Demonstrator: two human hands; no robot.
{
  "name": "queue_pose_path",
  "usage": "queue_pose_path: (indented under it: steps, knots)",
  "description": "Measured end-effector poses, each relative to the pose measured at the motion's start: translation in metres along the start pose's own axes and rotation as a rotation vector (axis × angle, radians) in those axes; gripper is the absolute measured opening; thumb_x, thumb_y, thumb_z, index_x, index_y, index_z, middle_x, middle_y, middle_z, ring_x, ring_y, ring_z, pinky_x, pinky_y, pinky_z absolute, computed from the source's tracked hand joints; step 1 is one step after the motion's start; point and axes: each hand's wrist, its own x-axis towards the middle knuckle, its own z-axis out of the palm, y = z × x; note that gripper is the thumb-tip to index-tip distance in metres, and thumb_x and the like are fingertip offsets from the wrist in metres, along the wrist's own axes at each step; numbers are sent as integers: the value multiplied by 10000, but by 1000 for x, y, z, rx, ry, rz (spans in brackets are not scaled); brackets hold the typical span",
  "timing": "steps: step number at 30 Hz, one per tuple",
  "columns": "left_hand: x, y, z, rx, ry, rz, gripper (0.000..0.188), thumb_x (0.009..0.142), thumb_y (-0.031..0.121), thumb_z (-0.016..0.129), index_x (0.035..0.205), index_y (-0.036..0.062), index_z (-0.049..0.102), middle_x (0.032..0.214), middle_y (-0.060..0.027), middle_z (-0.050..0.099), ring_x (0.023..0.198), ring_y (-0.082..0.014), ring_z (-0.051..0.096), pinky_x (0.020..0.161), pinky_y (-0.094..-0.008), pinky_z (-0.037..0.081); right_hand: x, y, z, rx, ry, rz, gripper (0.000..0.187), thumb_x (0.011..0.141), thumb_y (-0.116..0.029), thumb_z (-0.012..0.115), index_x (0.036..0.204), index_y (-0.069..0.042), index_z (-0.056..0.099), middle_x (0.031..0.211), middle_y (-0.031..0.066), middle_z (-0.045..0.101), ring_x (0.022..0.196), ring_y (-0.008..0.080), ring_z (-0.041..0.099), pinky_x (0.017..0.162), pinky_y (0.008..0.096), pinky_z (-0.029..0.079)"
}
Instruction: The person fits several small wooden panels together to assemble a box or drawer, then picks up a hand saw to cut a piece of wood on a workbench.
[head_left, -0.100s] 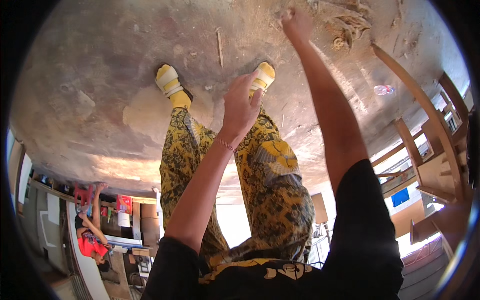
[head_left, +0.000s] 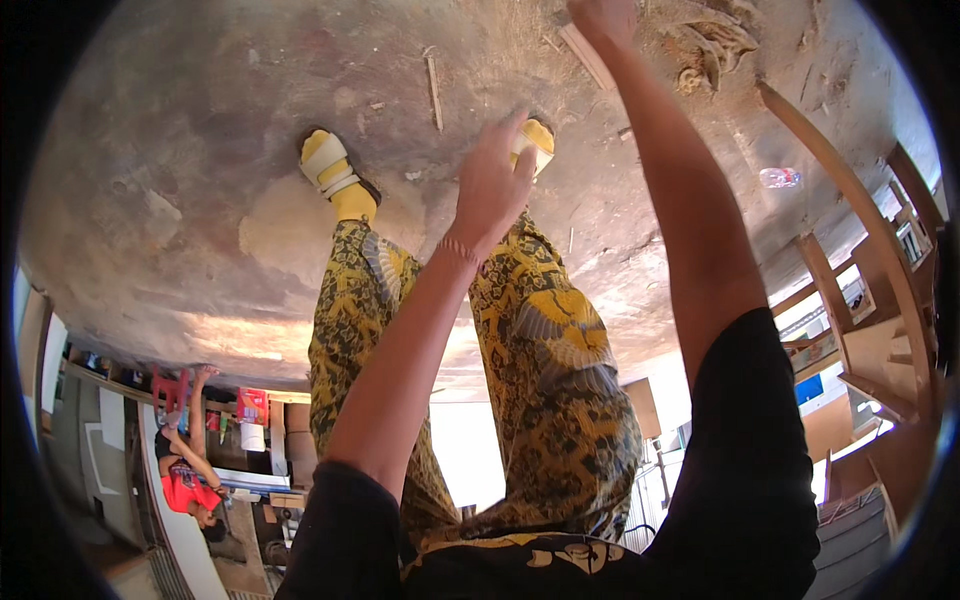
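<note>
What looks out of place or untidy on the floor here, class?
A crumpled, dusty, cloth-like heap lies to the right of the right hand. A clear plastic item and a thin stick also lie loose on the stained floor, looking like litter.

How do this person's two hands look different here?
The left hand shows whole, while the picture's top edge cuts off part of the right hand. The left hand has a bracelet at its wrist; the right hand shows none. The left hand overlaps the right sandal in view; the right hand is by a pale strip, contact unclear. Both are gloveless.
</note>
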Motion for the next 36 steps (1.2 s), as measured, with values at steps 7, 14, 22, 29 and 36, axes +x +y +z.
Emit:
queue_pose_path:
  steps: [7, 14, 22, 29, 36]
  knots:
    - [144, -59, 38, -75, 34, -34, 387, 823, 213, 518, 1120, -36, 528, 1049, -247, 579, 983, -357, 563, 855, -388, 439, 63, 17, 63, -133, 26, -116, 635, 720, -110, 565, 1318, -36, 364, 1310, 168, 427, 1253, 338, 339, 1074, 411, 213]
    - [164, -100, 43, -188, -9, -80, 395, 809, 157, 562, 1161, -14, 509, 1055, -136, 601, 901, -168, 562, 772, -282, 457, 61, 30, 84, -188, -25, -138, 693, 735, -166, 581, 1355, -28, 304, 1298, 197, 433, 1233, 332, 366, 1071, 404, 218]
    - [118, -120, 45, -154, 73, -236, 418, 795, 168, 557, 1141, -65, 531, 1051, -239, 603, 991, -298, 596, 840, -332, 461, 20, 53, 41, 101, -440, 364, 674, 708, -345, 654, 1265, -51, 414, 1275, 201, 462, 1216, 351, 388, 1041, 394, 266]
    - [91, -110, 56, -205, -25, -318, 389, 831, 142, 556, 1146, -84, 518, 1100, -185, 589, 1004, -219, 577, 861, -301, 440, -73, 115, 84, -72, -162, 188, 282, 711, -247, 662, 940, -83, 643, 1132, 175, 515, 1091, 321, 459, 896, 418, 371]
    - [82, -81, 45, -360, 68, -318, 373, 830, 143, 543, 1117, -94, 532, 1018, -204, 628, 942, -233, 619, 831, -286, 457, -73, 59, 68, 44, -185, 140, 241, 693, -198, 672, 890, -67, 627, 970, 178, 539, 861, 349, 546, 743, 409, 446]
